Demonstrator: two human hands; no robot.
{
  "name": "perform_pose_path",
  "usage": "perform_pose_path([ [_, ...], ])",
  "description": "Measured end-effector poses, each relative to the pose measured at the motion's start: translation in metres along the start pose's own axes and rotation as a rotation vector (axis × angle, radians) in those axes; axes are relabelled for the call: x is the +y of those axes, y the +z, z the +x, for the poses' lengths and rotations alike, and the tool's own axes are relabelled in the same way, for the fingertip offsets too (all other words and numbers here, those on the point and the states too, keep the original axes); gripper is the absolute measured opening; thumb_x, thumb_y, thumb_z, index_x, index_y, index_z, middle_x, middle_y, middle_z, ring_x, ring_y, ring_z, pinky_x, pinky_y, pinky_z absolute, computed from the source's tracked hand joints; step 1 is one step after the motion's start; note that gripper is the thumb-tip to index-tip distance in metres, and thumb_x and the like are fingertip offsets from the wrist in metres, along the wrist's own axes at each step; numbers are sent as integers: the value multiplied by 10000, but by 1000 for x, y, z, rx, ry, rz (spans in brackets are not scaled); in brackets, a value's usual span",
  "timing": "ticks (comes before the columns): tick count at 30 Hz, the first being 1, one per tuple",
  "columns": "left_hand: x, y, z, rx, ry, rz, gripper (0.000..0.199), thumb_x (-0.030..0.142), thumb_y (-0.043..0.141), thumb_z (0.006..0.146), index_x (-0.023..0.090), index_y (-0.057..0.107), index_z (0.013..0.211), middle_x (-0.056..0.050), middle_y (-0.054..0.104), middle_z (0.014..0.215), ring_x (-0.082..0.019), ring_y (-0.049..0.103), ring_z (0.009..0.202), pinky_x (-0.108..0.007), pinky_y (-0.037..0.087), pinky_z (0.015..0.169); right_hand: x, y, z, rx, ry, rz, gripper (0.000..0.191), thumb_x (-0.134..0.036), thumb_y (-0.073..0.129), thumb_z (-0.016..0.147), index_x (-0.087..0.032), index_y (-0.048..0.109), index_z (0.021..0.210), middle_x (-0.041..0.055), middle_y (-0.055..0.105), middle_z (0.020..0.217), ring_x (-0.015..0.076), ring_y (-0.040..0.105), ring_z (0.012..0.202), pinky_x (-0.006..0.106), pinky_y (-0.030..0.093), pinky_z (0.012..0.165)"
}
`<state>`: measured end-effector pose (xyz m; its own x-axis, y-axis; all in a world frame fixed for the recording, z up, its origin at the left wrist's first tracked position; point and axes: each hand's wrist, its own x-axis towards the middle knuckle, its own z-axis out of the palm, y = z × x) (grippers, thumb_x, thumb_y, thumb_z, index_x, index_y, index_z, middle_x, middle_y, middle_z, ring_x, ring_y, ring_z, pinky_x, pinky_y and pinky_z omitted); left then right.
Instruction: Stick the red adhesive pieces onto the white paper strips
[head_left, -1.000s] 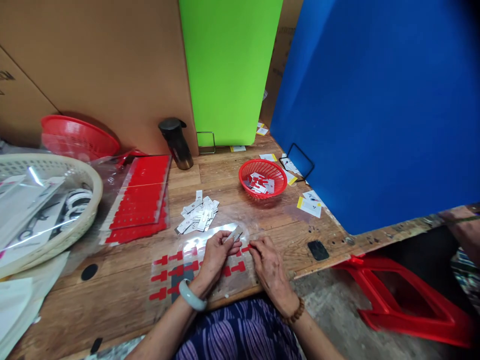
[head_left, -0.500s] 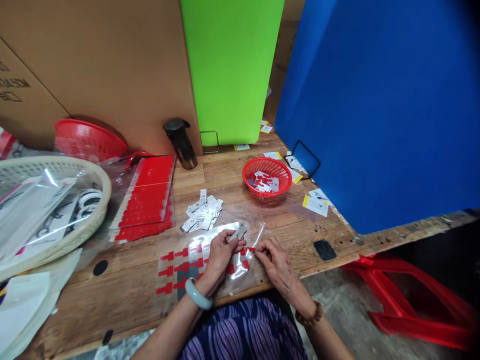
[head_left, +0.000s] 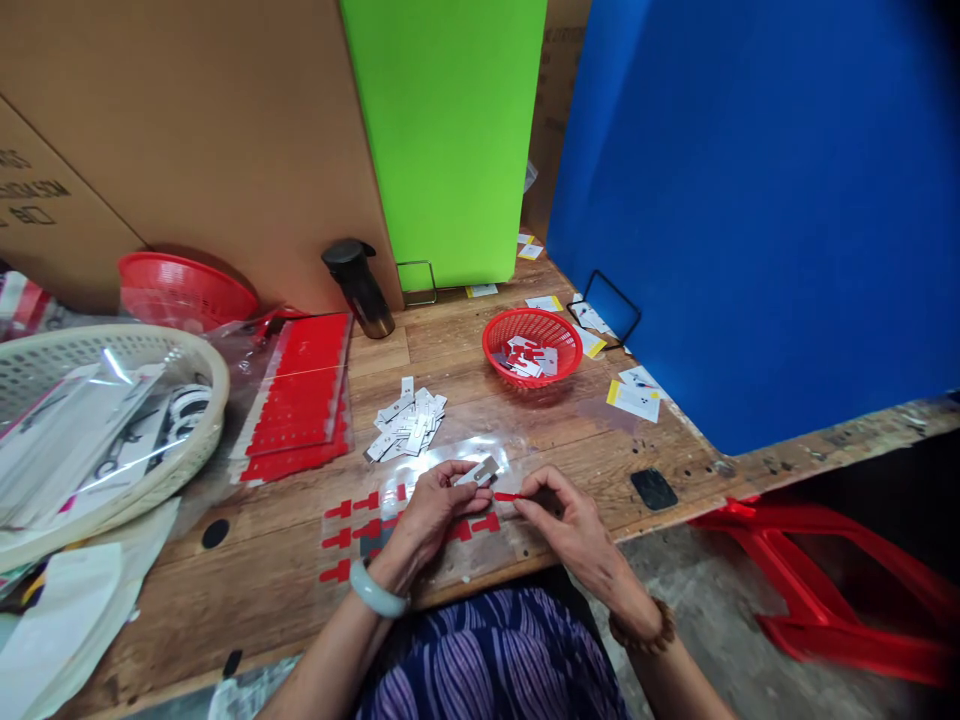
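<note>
Between the thumb and fingers of my left hand [head_left: 435,515] is a small white card [head_left: 478,472], tilted. My right hand [head_left: 566,525] pinches a small red sticker [head_left: 505,496] just right of the left fingertips. Both hands are over a clear plastic sheet [head_left: 491,560] bearing rows of red T-shaped stickers [head_left: 335,538], some hidden under my left hand and arm. Beyond the sheet lies a loose pile of white cards [head_left: 411,422]. A red basket [head_left: 531,318] farther back holds cards with red pieces on them.
Red sticker sheets [head_left: 296,395] and a large cream basket [head_left: 214,400] lie left. A black tumbler [head_left: 360,290] stands by the cardboard [head_left: 225,130]. Green [head_left: 450,140] and blue panels [head_left: 742,220] rise behind. A red stool [head_left: 795,590] is beyond the table's right edge.
My right hand has lifted the red sticker off the sheet and brought it closer to the card. The view has shifted slightly.
</note>
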<state>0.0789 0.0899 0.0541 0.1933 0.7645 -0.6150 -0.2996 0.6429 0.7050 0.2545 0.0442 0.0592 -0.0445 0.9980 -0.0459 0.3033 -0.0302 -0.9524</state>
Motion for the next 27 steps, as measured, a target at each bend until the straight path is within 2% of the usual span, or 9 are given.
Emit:
perform_pose_path([
  [4,8,-5,-23,-71,-101,-7,338,-29,643,680,105,557,978,-86,705,683,-149,690,598,-207,558,629,-9,5,5,-2,-13,0,72,-230,574,804,-198,531,756,-24,552,741,135,522,722,248,391,678],
  [9,10,-7,-37,-110,-101,11,305,-20,634,678,81,576,960,-78,699,632,-125,669,553,-178,543,591,-15,10,8,-78,-54,-41,66,-159,531,822,-198,534,768,-27,555,738,125,519,705,242,380,659],
  [16,12,-5,-41,-126,-120,29,327,1,658,665,78,574,972,-103,713,668,-134,675,563,-195,548,601,-22,12,5,-131,-77,-66,104,-118,495,836,-199,526,779,-32,544,749,117,504,709,237,377,665],
  [27,14,-2,-41,-157,-131,49,327,-15,606,677,73,573,990,-107,716,675,-134,679,565,-192,554,604,-25,12,4,-119,-39,-48,107,-113,497,830,-197,515,766,-39,534,736,109,507,695,225,387,654],
])
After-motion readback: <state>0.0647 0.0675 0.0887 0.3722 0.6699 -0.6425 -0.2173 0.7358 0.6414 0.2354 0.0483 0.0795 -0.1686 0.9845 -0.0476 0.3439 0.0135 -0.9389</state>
